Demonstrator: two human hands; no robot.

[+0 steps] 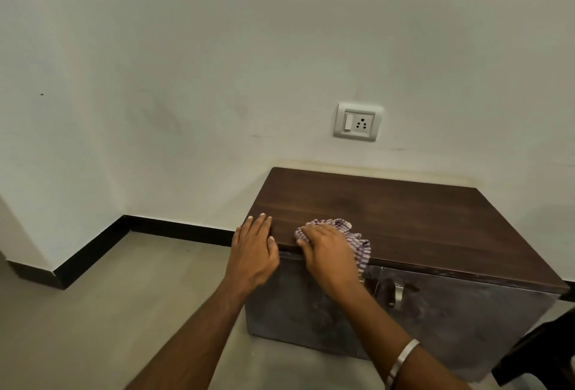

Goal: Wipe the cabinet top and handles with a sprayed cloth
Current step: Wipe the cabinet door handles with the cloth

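A low cabinet with a dark brown wooden top stands against the white wall. My right hand presses a checked purple and white cloth flat on the top near its front left edge, and part of the cloth hangs over the front. My left hand rests flat on the front left corner of the top, fingers spread, holding nothing. On the right door, one metal handle shows below the top. My right forearm mostly hides another handle beside it.
A white wall socket with a switch sits above the cabinet. Black skirting runs along the wall over a grey floor. A dark object juts in at the lower right. A metal bangle circles my right wrist.
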